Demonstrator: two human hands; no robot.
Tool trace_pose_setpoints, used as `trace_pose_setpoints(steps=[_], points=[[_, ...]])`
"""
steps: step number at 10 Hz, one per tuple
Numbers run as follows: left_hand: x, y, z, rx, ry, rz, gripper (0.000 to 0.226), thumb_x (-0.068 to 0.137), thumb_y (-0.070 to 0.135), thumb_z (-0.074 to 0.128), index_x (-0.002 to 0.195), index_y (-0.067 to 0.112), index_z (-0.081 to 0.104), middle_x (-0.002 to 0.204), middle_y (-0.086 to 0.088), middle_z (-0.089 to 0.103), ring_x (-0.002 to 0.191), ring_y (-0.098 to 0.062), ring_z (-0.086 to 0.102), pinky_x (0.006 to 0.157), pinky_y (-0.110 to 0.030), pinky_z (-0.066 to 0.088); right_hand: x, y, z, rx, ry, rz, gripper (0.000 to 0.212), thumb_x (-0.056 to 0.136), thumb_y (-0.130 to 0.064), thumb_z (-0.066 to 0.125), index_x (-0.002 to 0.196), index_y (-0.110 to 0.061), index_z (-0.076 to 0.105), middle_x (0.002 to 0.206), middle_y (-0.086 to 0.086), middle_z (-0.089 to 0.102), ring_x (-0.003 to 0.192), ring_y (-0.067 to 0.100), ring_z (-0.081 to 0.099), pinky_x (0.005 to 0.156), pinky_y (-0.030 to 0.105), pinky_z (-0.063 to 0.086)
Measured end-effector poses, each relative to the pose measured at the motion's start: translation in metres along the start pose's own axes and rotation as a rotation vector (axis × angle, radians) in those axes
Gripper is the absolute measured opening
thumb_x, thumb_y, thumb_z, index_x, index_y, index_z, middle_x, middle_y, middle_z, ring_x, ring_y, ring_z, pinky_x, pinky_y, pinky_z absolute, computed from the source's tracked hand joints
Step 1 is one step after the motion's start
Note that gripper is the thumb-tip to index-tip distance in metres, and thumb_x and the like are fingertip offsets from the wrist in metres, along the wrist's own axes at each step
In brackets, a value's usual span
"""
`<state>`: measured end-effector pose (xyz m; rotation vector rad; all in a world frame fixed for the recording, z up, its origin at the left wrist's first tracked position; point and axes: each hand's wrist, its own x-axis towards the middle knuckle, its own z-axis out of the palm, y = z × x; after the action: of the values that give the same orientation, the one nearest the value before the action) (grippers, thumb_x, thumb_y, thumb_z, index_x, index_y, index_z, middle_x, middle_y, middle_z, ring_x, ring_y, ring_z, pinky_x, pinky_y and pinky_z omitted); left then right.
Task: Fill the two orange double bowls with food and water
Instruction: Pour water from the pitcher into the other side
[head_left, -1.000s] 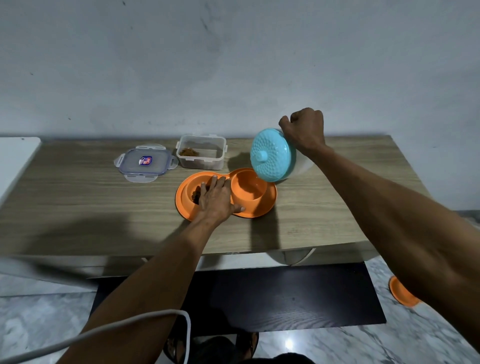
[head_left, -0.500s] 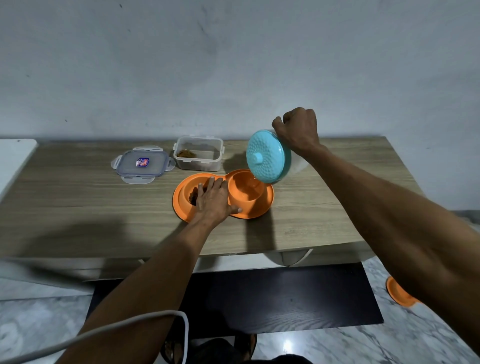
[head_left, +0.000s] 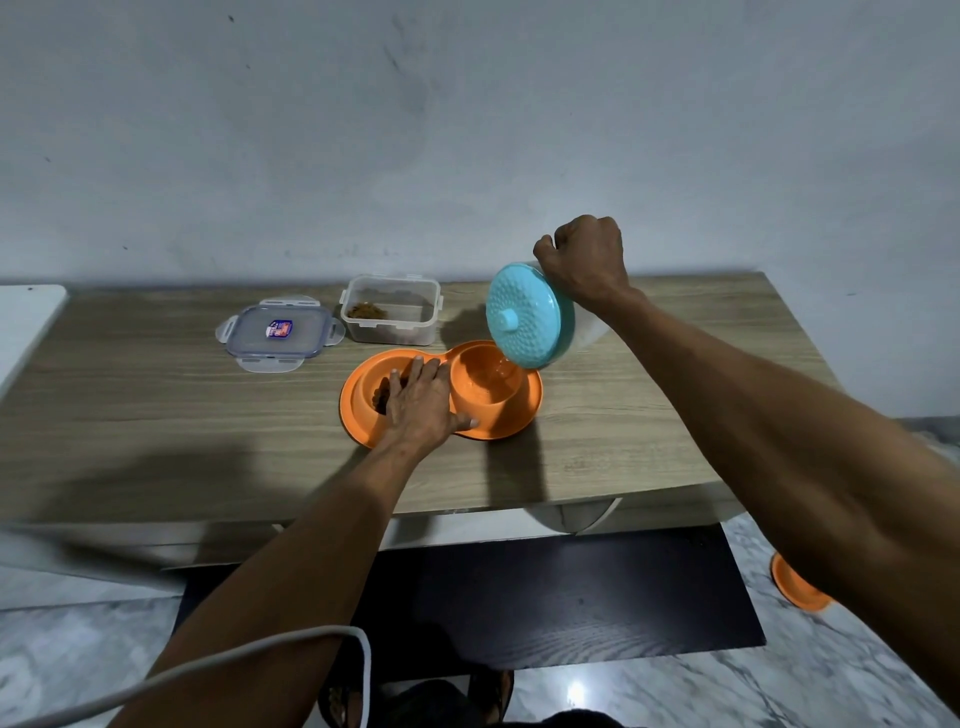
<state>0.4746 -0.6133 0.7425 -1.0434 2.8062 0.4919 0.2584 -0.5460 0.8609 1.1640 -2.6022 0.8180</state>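
An orange double bowl (head_left: 509, 421) sits on the wooden table (head_left: 156, 415). Its left cup holds dark kibble (head_left: 382, 397). My left hand (head_left: 423, 408) lies flat over the middle of the bowl, fingers spread, pressing it down. My right hand (head_left: 584, 260) grips the handle of a jug with a turquoise lid (head_left: 527, 317), tipped steeply to the left over the right cup, and a thin stream of water (head_left: 501, 370) falls into that cup. A second orange bowl (head_left: 797, 587) rests on the floor at the right, mostly hidden by my right arm.
A clear food container (head_left: 389, 317) with some kibble stands behind the bowl, its lid (head_left: 278, 335) lying to the left. A white surface (head_left: 26, 322) borders the table's left end. A dark mat (head_left: 571, 597) covers the marble floor below. A white cable (head_left: 260, 654) crosses my left arm.
The jug has moved left and tipped further over the right cup, and water now runs out. My left hand stays on the bowl.
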Motion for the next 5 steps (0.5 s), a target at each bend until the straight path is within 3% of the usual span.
trace_pose_setpoints(steps=[4,5], points=[[-0.0008,0.0003,-0.0006,0.003,-0.003,0.002,0.097,0.079,0.056,0.069,0.153,0.014,0.023,0.162,-0.008,0.02,0.152,-0.028,0.007,0.12,-0.054,0.003,-0.0006,-0.0041,-0.0017,0.006,-0.008,-0.031,0.049,0.087,-0.022,0.052,0.042,-0.011,0.037,0.04,0.003,0.03,0.051,0.025,0.036,0.072,0.04,0.047],[-0.0008,0.0004,-0.0009,-0.002,-0.003,-0.001,0.097,0.079,0.055,0.069,0.153,0.014,0.022,0.162,-0.007,0.02,0.152,-0.027,0.007,0.12,-0.054,0.003,-0.0005,-0.0057,-0.0022,0.012,-0.016,-0.029,0.044,0.087,-0.022,0.052,0.047,-0.004,0.046,0.042,0.007,0.035,0.054,0.028,0.039,0.072,0.04,0.046]])
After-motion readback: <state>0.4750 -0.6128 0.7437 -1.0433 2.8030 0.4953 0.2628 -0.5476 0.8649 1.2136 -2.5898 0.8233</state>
